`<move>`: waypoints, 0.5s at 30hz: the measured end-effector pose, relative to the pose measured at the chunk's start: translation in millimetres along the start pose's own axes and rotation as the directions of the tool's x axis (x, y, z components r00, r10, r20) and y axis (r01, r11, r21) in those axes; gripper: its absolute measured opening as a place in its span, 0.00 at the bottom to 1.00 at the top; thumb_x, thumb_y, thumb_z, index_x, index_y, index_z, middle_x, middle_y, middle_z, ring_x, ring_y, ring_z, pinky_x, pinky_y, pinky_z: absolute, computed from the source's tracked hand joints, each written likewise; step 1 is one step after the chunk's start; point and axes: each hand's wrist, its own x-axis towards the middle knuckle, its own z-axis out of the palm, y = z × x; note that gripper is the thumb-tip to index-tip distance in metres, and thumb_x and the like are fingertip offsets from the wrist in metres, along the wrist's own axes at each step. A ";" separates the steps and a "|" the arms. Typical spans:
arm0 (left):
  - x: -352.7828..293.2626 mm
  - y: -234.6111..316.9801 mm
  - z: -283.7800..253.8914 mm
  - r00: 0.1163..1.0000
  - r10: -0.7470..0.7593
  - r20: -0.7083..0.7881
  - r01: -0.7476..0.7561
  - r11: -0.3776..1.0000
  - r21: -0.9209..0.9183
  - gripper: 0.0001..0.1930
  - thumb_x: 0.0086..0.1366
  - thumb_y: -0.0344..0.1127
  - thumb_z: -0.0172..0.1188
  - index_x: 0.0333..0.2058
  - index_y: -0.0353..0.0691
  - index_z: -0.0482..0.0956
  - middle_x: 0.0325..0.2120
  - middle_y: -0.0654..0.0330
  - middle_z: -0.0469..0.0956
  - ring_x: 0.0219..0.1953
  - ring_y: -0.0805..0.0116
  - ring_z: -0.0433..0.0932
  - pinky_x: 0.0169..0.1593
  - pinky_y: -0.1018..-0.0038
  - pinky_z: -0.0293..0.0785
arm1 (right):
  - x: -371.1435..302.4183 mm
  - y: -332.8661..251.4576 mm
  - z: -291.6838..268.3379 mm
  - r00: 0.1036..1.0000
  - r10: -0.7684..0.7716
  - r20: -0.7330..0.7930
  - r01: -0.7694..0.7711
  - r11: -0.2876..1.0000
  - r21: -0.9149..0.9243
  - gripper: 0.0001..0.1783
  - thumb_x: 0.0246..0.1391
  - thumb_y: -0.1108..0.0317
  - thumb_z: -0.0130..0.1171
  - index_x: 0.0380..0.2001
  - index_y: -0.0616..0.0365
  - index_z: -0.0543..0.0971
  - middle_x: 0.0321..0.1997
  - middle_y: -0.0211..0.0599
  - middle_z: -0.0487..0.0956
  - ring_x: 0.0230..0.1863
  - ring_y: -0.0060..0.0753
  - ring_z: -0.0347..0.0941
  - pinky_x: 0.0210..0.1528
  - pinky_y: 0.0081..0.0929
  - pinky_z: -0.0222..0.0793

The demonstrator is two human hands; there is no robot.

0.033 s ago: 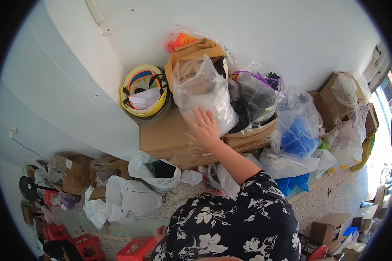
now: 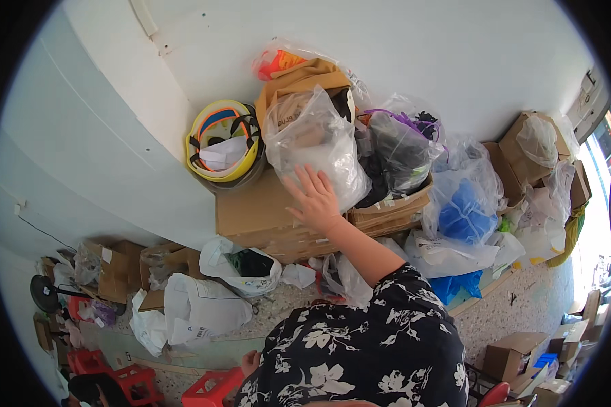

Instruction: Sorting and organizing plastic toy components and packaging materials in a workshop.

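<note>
My right hand [image 2: 316, 201] reaches up from a short floral sleeve and lies palm down, fingers spread, against a clear plastic bag [image 2: 332, 159]. Pale contents show through the bag's lower part, and it is not gripped. Behind it leans a tan fabric bag [image 2: 311, 76]. Left of the clear bag, a yellow helmet [image 2: 202, 171] lies upturned, with straps and a white paper-like piece inside. To the right is a clear bag with purple drawstrings [image 2: 399, 163] and dark contents. My left hand [image 2: 250, 363] hangs low beside my body; its fingers are mostly hidden.
A closed cardboard box [image 2: 248, 216] supports the helmet and bags against the wall. White plastic bags [image 2: 207, 312] and open cartons [image 2: 119, 271] stand at left. Bags with blue contents [image 2: 465, 210] and more boxes [image 2: 516, 353] lie at right. Red stools [image 2: 210, 390] stand at lower left.
</note>
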 end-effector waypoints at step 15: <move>-61.0 157.3 31.7 0.984 -0.114 -0.135 0.122 0.991 0.048 0.12 0.58 0.35 0.59 0.38 0.33 0.77 0.30 0.52 0.80 0.35 0.64 0.79 0.40 0.71 0.73 | 31.7 20.7 74.5 0.995 -0.086 -0.055 0.078 0.988 -0.135 0.27 0.46 0.65 0.55 0.54 0.47 0.70 0.56 0.42 0.68 0.57 0.45 0.63 0.58 0.44 0.55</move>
